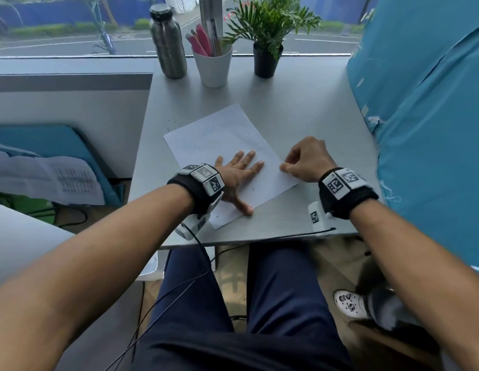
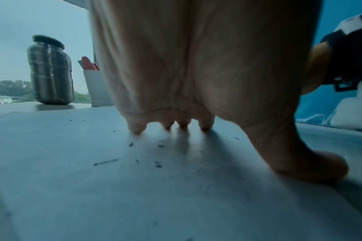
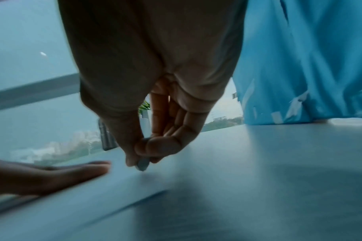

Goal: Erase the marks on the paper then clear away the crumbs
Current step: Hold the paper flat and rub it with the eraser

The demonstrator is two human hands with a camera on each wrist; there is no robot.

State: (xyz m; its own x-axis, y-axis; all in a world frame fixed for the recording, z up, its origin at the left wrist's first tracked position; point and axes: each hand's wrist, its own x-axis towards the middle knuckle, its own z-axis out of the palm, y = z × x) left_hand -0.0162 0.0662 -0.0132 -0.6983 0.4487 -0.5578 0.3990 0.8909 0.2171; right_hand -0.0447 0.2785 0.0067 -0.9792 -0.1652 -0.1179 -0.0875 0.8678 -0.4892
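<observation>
The left hand (image 1: 237, 174) is laid flat, palm down, with fingers straight and spread and the thumb stretched out sideways. The right hand (image 1: 306, 160) is curled, thumb and fingertips (image 3: 153, 146) pinched together and pointed down.

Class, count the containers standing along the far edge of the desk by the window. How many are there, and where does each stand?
3. The metal bottle stands on the left, the white cup of pens in the middle, and the black plant pot on the right. None looks hidden.

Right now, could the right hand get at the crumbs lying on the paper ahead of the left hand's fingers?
Probably yes: the right hand sits at the paper's edge, and nothing stands between it and the crumbs, though it pinches an eraser.
</observation>
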